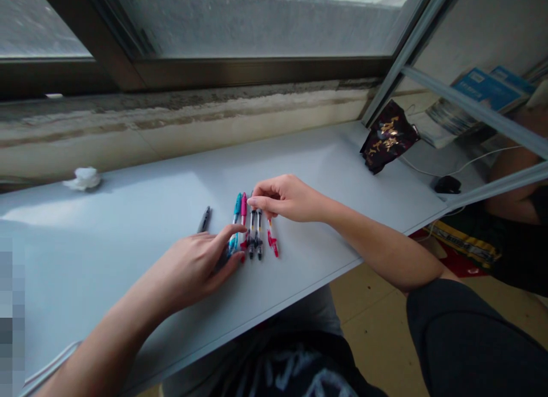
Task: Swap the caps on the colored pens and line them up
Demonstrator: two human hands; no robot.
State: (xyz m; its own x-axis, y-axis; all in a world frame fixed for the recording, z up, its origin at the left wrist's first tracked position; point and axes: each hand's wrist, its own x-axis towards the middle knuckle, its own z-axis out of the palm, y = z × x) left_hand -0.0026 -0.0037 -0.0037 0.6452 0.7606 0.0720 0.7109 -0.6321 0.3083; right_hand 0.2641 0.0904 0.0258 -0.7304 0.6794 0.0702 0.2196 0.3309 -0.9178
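Note:
Several retractable pens lie side by side on a white desk (128,243), roughly parallel. From left to right I see a teal pen (235,224), a pink pen (243,215), two black pens (256,234) and a red-trimmed pen (272,238). A dark pen (204,219) lies apart to their left. My left hand (194,267) is at the pens' near ends, with its thumb and forefinger apart and touching the teal pen. My right hand (286,198) hangs over their far ends, its fingertips by the black pens.
A crumpled white tissue (83,179) lies on the desk's far left. At the right are a black-and-gold snack bag (389,136), a black computer mouse (447,185) with a white cable, and stacked books (479,94). A window and its sill run behind the desk.

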